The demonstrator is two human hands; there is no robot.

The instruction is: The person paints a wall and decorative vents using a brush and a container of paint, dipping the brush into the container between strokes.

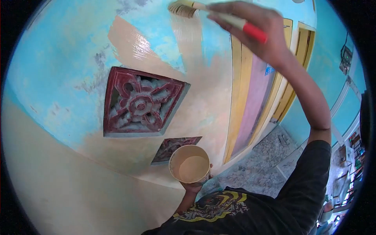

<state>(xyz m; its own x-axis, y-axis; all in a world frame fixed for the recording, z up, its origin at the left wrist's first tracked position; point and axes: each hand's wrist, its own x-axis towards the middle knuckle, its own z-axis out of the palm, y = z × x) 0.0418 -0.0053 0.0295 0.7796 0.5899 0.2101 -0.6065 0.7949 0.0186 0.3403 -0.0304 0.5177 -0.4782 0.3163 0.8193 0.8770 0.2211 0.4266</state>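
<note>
Paintbrush (183,9), pinched in the right hand (270,24), meets the wall (78,51); left hand (192,187), half-curled, cups the paint bucket (183,153) underneath!

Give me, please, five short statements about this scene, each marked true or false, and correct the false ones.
1. The right hand holds a brush with a red handle end. True.
2. The left hand holds the bucket. True.
3. The bucket's contents are blue. False: the paint inside is beige.
4. The larger carved panel has a flower-like design. True.
5. Everything around this panel is beige. False: blue areas show on the wall too.
</note>
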